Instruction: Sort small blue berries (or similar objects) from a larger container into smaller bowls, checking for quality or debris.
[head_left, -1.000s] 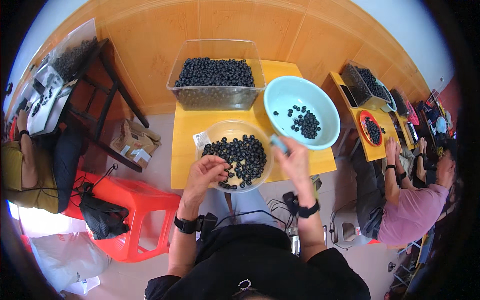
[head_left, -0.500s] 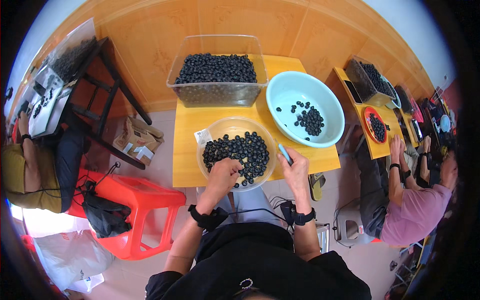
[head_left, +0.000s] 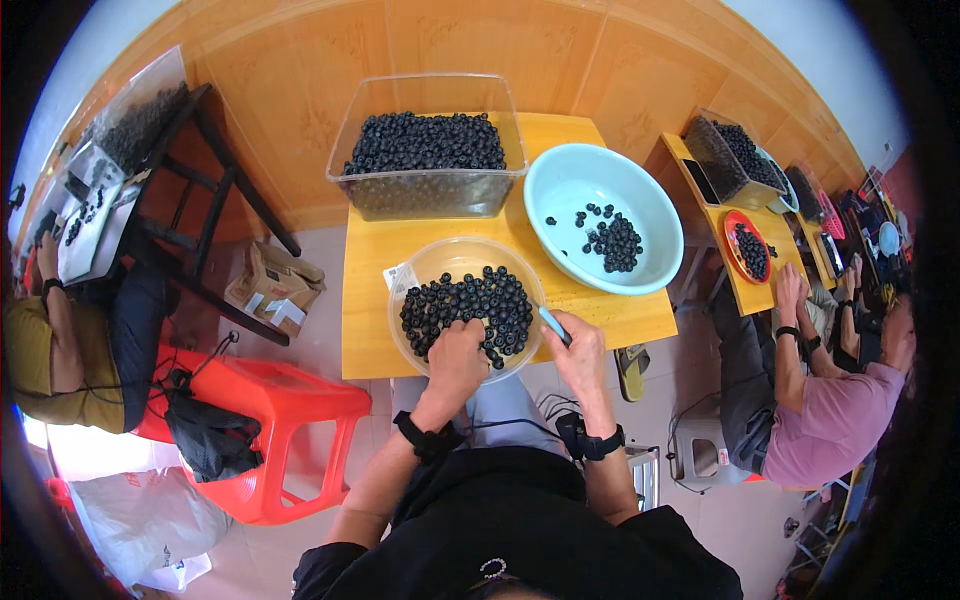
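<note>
A shallow clear round tray [head_left: 398, 343] holds a heap of small round black pieces [head_left: 470, 302], many showing a ring or hole on top. My left hand [head_left: 458, 352] dips into the near side of this heap with its fingers drawn together; whatever is between the fingertips is hidden. At the tray's right rim my right hand [head_left: 580, 352] is closed round a thin tool with a light-blue handle [head_left: 553, 325], its kind not clear. A pale blue basin [head_left: 560, 190] stands beyond my right hand, with a smaller group of the black pieces [head_left: 613, 244] inside.
On the yellow table [head_left: 365, 260], a clear rectangular bin [head_left: 430, 200] full of black pieces stands at the back. A red stool [head_left: 270, 400] and a cardboard box [head_left: 277, 287] are to the left. Co-workers sit on both sides, one near a red-orange plate [head_left: 735, 265].
My left hand has shifted slightly right and down, its fingers now pointing into the heap. My right hand has come a little left and lower with the blue-handled tool. The camera view has shifted slightly.
</note>
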